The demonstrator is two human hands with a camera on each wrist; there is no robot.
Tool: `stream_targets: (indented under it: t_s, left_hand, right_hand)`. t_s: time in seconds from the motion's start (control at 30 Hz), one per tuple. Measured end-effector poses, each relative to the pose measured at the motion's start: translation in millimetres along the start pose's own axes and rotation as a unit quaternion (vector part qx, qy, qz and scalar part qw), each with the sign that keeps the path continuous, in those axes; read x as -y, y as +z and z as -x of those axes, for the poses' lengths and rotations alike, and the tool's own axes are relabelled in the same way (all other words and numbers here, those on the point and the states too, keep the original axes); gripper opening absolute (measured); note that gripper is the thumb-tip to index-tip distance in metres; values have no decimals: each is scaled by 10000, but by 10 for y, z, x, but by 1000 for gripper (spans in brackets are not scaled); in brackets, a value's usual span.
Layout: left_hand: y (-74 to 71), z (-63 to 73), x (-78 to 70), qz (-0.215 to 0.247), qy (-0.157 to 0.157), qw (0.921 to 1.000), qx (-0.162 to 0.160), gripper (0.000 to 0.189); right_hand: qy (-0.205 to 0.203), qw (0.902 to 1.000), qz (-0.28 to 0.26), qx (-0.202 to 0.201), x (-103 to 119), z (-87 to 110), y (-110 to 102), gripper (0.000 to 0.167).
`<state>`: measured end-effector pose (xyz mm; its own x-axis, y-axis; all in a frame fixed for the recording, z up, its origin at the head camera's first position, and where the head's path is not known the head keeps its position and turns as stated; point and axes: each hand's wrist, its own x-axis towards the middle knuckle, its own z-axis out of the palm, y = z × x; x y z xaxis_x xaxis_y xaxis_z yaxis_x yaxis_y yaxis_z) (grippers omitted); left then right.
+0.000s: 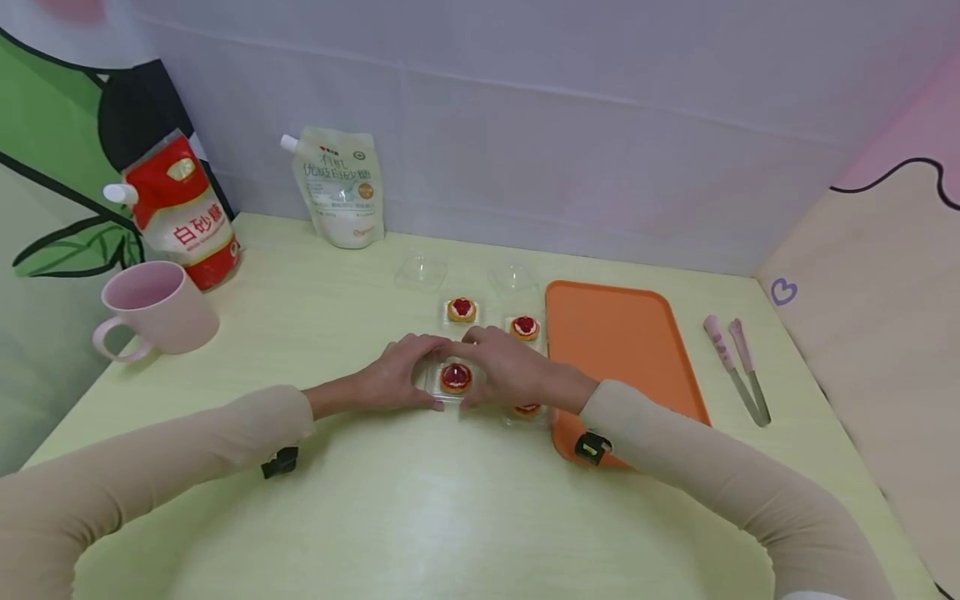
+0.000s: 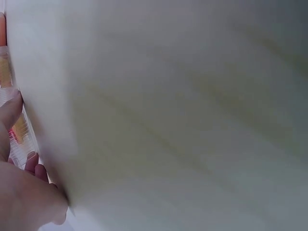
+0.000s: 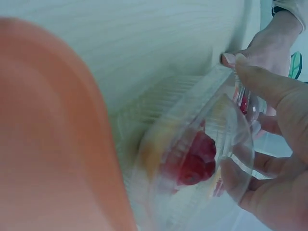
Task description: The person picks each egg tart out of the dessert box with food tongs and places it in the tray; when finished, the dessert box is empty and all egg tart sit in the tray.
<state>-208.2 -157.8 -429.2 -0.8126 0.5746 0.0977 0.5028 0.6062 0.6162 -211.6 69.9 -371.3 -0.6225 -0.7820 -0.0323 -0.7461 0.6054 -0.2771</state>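
Both hands meet around a clear plastic tart box (image 1: pixel 435 389) standing on the table. Inside it, under clear plastic, is a small tart (image 1: pixel 455 378) topped with red fruit. My left hand (image 1: pixel 388 377) holds the box's left side, thumb low at the near edge and fingers at the back; in the left wrist view, fingertips (image 2: pixel 32 162) touch its rim. From the right, my right hand (image 1: pixel 513 367) grips the same box between thumb and fingers. A second boxed tart (image 3: pixel 195 161) under a domed lid fills the right wrist view, partly behind this hand in the head view.
Behind the hands are two more tarts (image 1: pixel 461 310) in boxes, their clear lids (image 1: pixel 422 272) folded back. An orange tray (image 1: pixel 615 325) lies to the right, then two pink-handled knives (image 1: pixel 738 367). Left are a pink mug (image 1: pixel 176 312), a red sugar pouch (image 1: pixel 183 208) and a pale pouch (image 1: pixel 341 187).
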Motion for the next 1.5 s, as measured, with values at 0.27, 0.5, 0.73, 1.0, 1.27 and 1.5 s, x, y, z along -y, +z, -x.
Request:
stream_targets:
  t_s: [0.27,0.5,0.73,1.0,1.27,1.5]
  left_hand:
    - [-17,-10,-13,45,-31,10000,72,84]
    - [-13,-4,-14,61,-3,10000,25,83]
    - [-10,-8,-12,33,-22,10000,56,83]
    - [-24,-8,-23,-25,4,9999,131,83]
    - [-49,-5,-39,-78,-7,9998,155,84]
    - [-40,-12,-50,-41,-11,9999,114,84]
  right_hand:
    - [76,9991,365,223,59,-16,-12,80]
    - [43,9986,462,273,71,-31,-18,74]
    - [36,9984,452,351,81,-35,-37,71]
    - [-27,9989,349,316,64,-29,-46,68]
    - [-110,9994,67,313,28,-35,-66,67]
    - [-79,9984,-278,481,-5,-7,-135,71]
